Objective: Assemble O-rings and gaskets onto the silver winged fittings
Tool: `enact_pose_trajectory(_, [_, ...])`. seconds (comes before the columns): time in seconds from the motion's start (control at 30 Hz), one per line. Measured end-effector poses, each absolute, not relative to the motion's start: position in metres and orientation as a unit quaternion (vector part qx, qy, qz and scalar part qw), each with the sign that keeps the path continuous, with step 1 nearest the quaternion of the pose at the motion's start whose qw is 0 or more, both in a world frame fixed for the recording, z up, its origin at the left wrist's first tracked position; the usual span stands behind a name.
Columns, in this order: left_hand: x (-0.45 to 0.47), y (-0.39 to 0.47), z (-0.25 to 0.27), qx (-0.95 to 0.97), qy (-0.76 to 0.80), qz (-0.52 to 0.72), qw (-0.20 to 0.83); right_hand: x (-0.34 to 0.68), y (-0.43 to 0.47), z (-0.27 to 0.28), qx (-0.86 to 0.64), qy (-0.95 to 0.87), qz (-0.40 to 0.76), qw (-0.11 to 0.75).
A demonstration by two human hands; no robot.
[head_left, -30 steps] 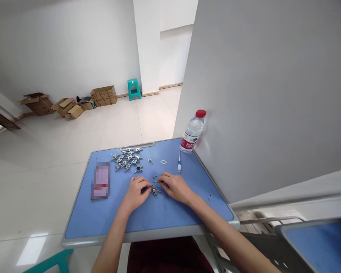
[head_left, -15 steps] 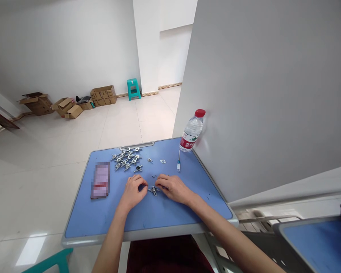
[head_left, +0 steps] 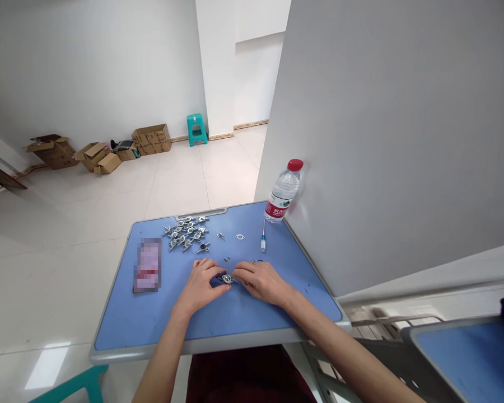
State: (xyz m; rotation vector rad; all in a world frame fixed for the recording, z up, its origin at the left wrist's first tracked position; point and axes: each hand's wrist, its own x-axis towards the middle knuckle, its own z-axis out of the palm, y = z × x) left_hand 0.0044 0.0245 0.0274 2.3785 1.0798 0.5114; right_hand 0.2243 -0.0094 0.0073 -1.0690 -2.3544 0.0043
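Note:
A small metal fitting [head_left: 227, 278] with thin pipe stubs lies between my hands on the blue desk. My left hand [head_left: 201, 284] curves round its left side, thumb in front and fingers behind, gripping it. At its right end, the bent fingers of my right hand [head_left: 261, 281] pinch it; the fingertips partly hide that end. Just beyond are tiny metal pieces [head_left: 226, 259]. By my right knuckles, a small brass-coloured piece [head_left: 252, 262] and a dark ring [head_left: 260, 261] show. Farther back lie an oval flange plate [head_left: 240, 237] and a small metal piece [head_left: 220, 235].
A heap of similar metal fittings [head_left: 187, 232] occupies the back left of the desk [head_left: 151, 319]; a pixelated purple item [head_left: 149, 265] lies in front. At right are a screwdriver [head_left: 263, 242] and water bottle [head_left: 282, 193] beside a grey partition [head_left: 382, 140].
My left thumb has moved right along the fitting's near side, and the fitting's top now looks like an oval plate. The brass-coloured piece and dark ring show more by my right hand.

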Motion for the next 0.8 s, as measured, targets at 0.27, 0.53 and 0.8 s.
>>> enact_pose_trajectory(0.27, [0.01, 0.023, 0.028, 0.884, 0.372, 0.206, 0.193, 0.225, -0.014, 0.013, -0.425, -0.881, 0.025, 0.207])
enact_pose_trajectory(0.53, [0.008, 0.014, 0.028, 0.903, 0.36, 0.208, 0.104, 0.22, -0.018, 0.006, -0.435, -0.884, 0.014, 0.172])
enact_pose_trajectory(0.8, [0.015, 0.008, 0.033, 0.888, 0.389, 0.223, 0.098, 0.218, -0.02, 0.006, -0.446, -0.878, 0.01, 0.173])
